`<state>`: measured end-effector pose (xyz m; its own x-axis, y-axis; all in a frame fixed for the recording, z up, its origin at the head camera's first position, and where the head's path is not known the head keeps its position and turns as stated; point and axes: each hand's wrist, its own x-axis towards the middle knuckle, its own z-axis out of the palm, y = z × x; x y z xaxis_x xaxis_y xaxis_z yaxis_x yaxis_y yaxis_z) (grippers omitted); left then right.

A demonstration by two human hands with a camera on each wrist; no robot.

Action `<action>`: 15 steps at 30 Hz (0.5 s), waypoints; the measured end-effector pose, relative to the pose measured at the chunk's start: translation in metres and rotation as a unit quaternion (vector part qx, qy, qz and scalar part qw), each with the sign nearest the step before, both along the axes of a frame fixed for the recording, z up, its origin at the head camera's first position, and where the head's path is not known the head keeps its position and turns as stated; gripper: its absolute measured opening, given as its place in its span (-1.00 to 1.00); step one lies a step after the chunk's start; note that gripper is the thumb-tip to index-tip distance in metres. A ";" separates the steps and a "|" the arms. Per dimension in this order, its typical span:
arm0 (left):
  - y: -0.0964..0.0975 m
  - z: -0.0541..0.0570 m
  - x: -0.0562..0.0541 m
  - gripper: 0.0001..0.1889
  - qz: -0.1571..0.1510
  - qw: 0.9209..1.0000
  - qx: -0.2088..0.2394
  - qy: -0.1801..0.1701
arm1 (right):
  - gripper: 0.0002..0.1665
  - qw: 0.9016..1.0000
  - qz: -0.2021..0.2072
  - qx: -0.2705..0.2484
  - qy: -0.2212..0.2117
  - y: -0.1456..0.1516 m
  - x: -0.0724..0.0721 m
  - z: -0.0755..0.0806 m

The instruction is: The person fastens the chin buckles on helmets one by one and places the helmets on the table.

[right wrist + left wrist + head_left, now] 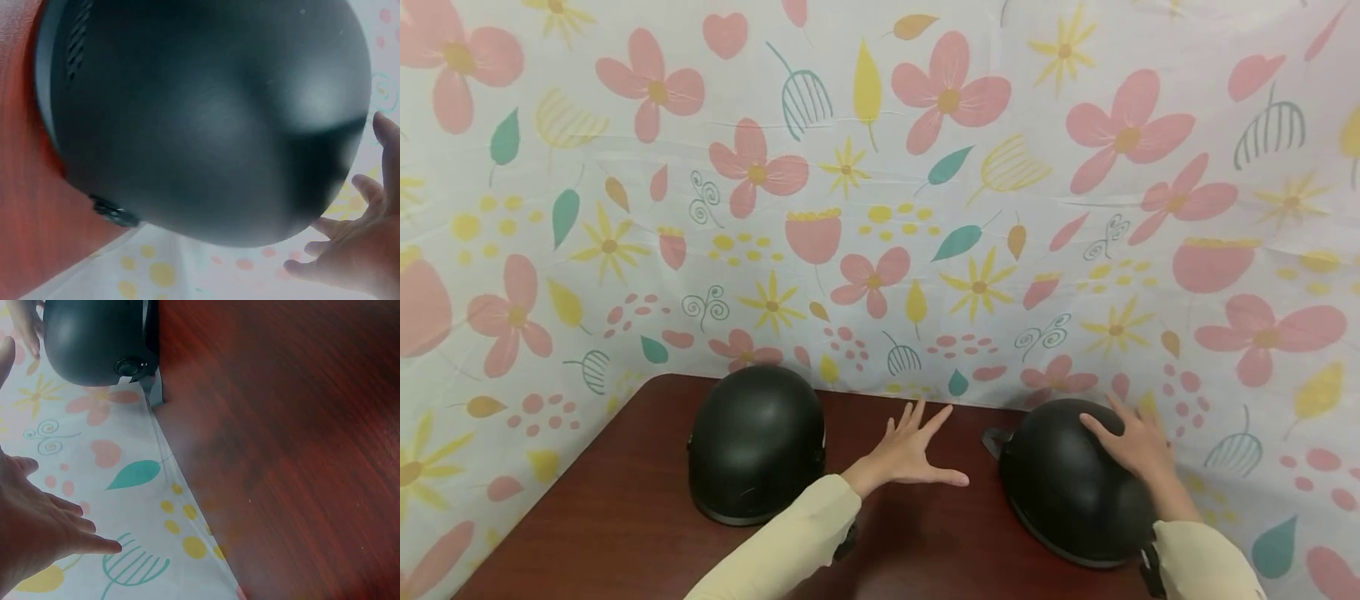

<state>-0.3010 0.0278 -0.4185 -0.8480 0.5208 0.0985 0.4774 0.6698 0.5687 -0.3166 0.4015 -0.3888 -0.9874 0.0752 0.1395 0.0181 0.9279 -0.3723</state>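
Presently, we find the right helmet [1063, 492] on the table [936, 546], just beside the spread right hand [1138, 446], which grips nothing; whether the two touch, we cannot tell. The left hand [906, 452], splayed and holding nothing, hangs farther off, between it and the left helmet [756, 446].

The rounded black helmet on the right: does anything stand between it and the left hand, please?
Nothing visible does: in the head view, between the left hand and that helmet show only red-brown wood-grain tabletop and the helmet's grey strap.
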 end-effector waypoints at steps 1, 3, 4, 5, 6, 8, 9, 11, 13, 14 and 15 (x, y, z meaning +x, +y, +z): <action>0.001 -0.001 0.000 0.10 -0.001 1.000 0.002 -0.002 | 0.06 1.000 -0.001 -0.004 -0.004 0.003 0.001 -0.001; 0.003 -0.002 0.000 0.09 -0.002 1.000 0.006 -0.007 | 0.06 1.000 -0.001 -0.004 -0.014 0.008 0.002 -0.002; 0.005 -0.003 0.000 0.09 -0.002 1.000 0.008 -0.008 | 0.06 1.000 0.000 -0.006 -0.018 0.010 0.002 -0.002; 0.006 -0.005 0.000 0.09 -0.002 1.000 0.011 -0.010 | 0.07 1.000 0.002 -0.010 -0.022 0.012 0.003 -0.002; 0.008 -0.006 0.000 0.09 -0.002 1.000 0.015 -0.015 | 0.07 1.000 0.004 -0.013 -0.025 0.013 0.003 -0.002; 0.013 -0.009 -0.001 0.09 -0.002 0.999 0.025 -0.024 | 0.08 0.999 0.004 -0.026 -0.036 0.015 0.003 -0.003; 0.016 -0.011 -0.001 0.08 -0.002 0.999 0.031 -0.029 | 0.09 0.998 0.005 -0.037 -0.044 0.015 0.004 -0.003; 0.023 -0.013 0.000 0.07 -0.001 0.998 0.043 -0.044 | 0.10 0.997 0.007 -0.061 -0.053 0.015 0.005 -0.003; 0.031 -0.016 0.001 0.06 -0.002 0.997 0.052 -0.052 | 0.11 0.995 0.006 -0.078 -0.060 0.015 0.006 -0.003; 0.035 -0.017 0.001 0.06 -0.004 0.997 0.056 -0.055 | 0.12 0.994 0.006 -0.087 -0.064 0.016 0.007 -0.003; 0.040 -0.019 0.002 0.06 -0.007 0.996 0.061 -0.058 | 0.12 0.993 0.004 -0.096 -0.067 0.017 0.008 -0.003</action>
<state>-0.2987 0.0678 -0.4378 -0.8499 0.5231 0.0636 0.4124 0.5851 0.6982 -0.3091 0.4183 -0.3917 -0.9968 0.0794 -0.0101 0.0723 0.8402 -0.5374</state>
